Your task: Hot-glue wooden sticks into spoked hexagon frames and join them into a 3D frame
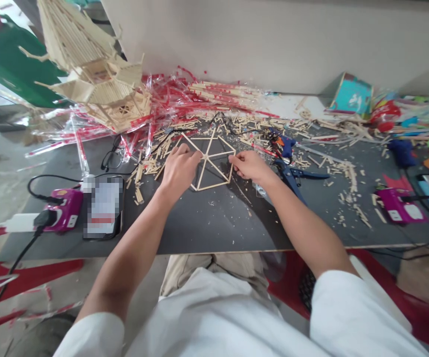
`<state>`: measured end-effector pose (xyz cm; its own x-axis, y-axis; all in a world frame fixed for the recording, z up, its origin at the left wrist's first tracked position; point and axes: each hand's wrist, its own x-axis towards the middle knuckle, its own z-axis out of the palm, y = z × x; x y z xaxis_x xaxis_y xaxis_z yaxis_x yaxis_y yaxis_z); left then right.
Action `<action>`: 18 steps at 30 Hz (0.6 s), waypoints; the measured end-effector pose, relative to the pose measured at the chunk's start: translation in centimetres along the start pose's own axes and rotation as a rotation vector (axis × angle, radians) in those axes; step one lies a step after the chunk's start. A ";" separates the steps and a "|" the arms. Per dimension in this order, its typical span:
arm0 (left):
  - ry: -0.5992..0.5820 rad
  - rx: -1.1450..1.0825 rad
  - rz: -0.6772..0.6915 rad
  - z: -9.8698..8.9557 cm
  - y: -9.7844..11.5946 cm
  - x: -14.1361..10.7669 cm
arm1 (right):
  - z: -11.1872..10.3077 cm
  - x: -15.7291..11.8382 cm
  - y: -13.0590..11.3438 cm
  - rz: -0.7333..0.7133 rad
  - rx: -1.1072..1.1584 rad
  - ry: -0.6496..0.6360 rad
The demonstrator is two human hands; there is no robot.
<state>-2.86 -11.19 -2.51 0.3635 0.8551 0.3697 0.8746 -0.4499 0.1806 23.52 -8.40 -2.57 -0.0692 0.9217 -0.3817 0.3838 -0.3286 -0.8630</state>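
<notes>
Wooden-stick hexagon frame (206, 156), lying flat on the dark tabletop (214, 223): you are pinching its hub with your left hand (179, 168) and gripping its rim with your right hand (251, 166); uneven pressure is risking split joints.

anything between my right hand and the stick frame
Nothing visible does: the fingers of the right hand are already at the edge of the stick frame, with nothing lying between them.
</notes>
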 end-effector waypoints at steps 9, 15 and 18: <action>-0.043 0.060 0.034 0.2 -0.1 0.0 | -0.2 -0.8 -1.2 -0.003 0.123 -0.029; -0.019 0.032 0.022 -1.0 0.0 0.0 | -0.4 -2.4 -1.8 -0.044 0.156 -0.060; -0.031 0.018 0.060 -2.1 0.3 0.0 | -0.7 -3.6 -1.6 -0.058 0.170 -0.068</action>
<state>-3.24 -11.91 -0.56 0.4250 0.8344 0.3509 0.8563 -0.4963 0.1429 23.80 -11.03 0.39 -0.1513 0.9257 -0.3466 0.2168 -0.3110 -0.9253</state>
